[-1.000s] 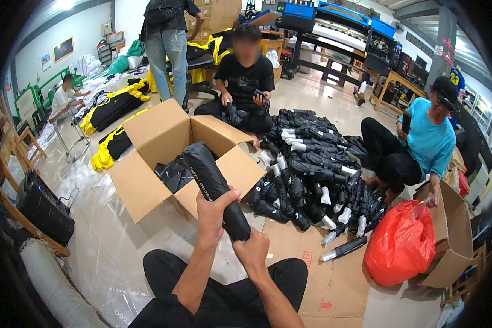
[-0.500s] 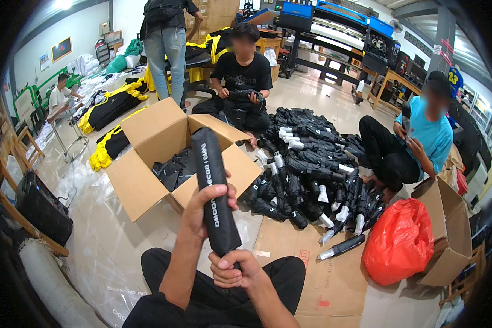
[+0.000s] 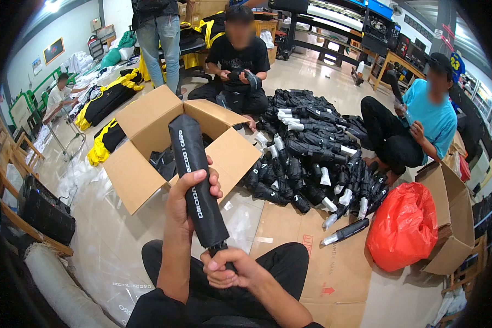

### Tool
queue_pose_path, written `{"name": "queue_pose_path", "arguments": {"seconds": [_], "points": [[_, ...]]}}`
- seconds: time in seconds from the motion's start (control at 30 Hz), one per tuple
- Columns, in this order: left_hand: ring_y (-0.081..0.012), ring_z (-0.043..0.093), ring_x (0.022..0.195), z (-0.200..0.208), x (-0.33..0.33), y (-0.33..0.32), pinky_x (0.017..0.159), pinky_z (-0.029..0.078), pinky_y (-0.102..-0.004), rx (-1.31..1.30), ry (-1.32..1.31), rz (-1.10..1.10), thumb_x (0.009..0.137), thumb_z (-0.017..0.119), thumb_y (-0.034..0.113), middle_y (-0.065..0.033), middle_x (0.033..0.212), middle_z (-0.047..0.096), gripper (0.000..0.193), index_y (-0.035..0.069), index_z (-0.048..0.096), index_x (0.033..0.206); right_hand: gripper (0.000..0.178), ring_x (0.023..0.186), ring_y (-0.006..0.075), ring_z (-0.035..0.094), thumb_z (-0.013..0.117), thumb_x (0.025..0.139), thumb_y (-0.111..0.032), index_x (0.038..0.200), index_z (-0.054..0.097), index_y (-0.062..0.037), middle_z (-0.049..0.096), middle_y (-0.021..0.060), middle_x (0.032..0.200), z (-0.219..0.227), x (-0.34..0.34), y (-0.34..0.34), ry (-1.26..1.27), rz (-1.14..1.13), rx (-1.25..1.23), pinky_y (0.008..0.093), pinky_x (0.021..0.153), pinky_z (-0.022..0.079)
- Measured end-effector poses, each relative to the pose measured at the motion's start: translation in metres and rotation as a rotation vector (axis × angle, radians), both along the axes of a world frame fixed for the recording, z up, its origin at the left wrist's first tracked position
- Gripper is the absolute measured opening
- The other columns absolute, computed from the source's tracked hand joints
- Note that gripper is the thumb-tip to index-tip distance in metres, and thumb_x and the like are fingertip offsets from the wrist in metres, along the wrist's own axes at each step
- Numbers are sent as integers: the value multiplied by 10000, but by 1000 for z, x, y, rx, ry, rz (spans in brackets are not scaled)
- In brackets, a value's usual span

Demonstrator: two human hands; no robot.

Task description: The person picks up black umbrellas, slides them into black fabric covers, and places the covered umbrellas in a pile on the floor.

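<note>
A folded black umbrella point(image 3: 194, 175) in a sleeve with white lettering is held up before me, tilted so its top leans left. My left hand point(image 3: 194, 188) is wrapped round the middle of it, thumb across the front. Below, my right hand point(image 3: 229, 269) is closed round its handle end, where a short dark piece shows under the sleeve's edge. Behind the umbrella stands an open cardboard box point(image 3: 131, 191) with dark pieces inside. To the right lies a big pile of black folded umbrellas point(image 3: 311, 153), several with clear or white plastic at their ends.
One umbrella point(image 3: 345, 232) lies apart on a flat cardboard sheet point(image 3: 311, 273). A red plastic bag point(image 3: 402, 227) sits beside another box point(image 3: 451, 218) at the right. Two people sit by the pile, each handling something; another person stands behind the open box. A black case point(image 3: 46, 210) is at the left.
The umbrella has shifted left and leans more. A gap with a dark piece now shows between the sleeve's lower end and my right hand. My head view has tilted slightly.
</note>
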State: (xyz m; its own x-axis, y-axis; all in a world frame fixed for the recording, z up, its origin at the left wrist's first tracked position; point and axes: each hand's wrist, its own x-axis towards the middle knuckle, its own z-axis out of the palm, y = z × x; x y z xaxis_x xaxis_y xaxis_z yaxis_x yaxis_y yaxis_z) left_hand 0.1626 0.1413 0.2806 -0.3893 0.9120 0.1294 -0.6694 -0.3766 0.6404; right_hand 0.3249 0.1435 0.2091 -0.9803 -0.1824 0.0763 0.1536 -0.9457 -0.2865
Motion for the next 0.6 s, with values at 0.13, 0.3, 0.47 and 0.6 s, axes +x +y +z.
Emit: {"name": "queue_pose_path", "arguments": {"seconds": [0.13,0.3,0.47,0.6], "points": [[-177,622,709,-12,-11,-12,731,577,-335,6,-19,19,831,691,156,-110,863,586,482,9,483,1240,263,342,88,342,605,891,-106,673,458,-93,401,-15,471,-13,-7,-8,-92,-42,108,230,349,272],[-178,684,788,-20,4,-7,773,578,-322,-204,127,-28,803,795,138,-99,894,668,475,18,545,1188,174,405,104,454,715,842,-99,767,575,-29,494,13,521,-10,0,3,-428,-354,457,249,381,331],[-153,664,792,-58,14,-11,743,543,-303,-185,287,-27,771,828,128,-76,918,669,472,12,571,1150,511,521,124,539,814,744,-24,1146,501,-12,607,72,800,-34,-6,-25,-629,-941,921,273,437,416],[-140,647,849,-109,42,-20,790,525,-291,-338,191,-26,776,828,158,-53,967,661,491,27,573,1175,743,475,109,520,812,719,-2,1345,412,-15,568,48,798,-78,14,-47,-643,-1113,1061,242,386,401]]}}
